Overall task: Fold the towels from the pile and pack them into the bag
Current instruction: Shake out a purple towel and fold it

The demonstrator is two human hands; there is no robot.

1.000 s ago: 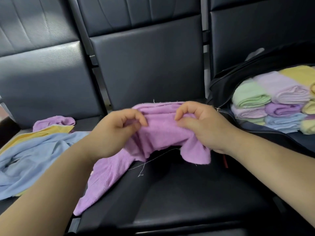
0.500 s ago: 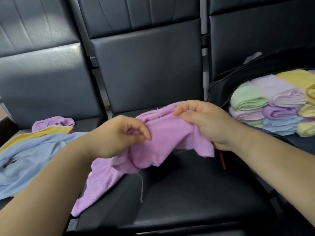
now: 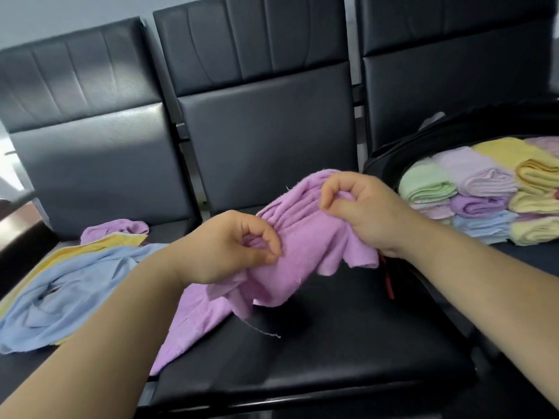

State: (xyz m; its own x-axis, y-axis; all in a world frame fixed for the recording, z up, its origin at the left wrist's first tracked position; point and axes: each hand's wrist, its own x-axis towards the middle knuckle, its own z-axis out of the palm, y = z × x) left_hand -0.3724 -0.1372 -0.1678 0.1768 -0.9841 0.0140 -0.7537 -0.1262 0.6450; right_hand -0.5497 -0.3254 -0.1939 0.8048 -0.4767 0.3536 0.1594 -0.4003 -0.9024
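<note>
where three black padded seats [image 3: 332, 343] stand in a row before a pale wall [image 3: 60, 13], a lilac towel [image 3: 302, 252] hangs bunched over the middle one, its near end trailing onto the cushion, a loose thread at its hem. the left hand [image 3: 223, 249] and right hand [image 3: 369, 213] each pinch its upper edge with curled fingers. a loose pile [image 3: 69, 285] lies left; the black bag [image 3: 453, 128], right, holds folded towels [image 3: 472, 189].
</note>
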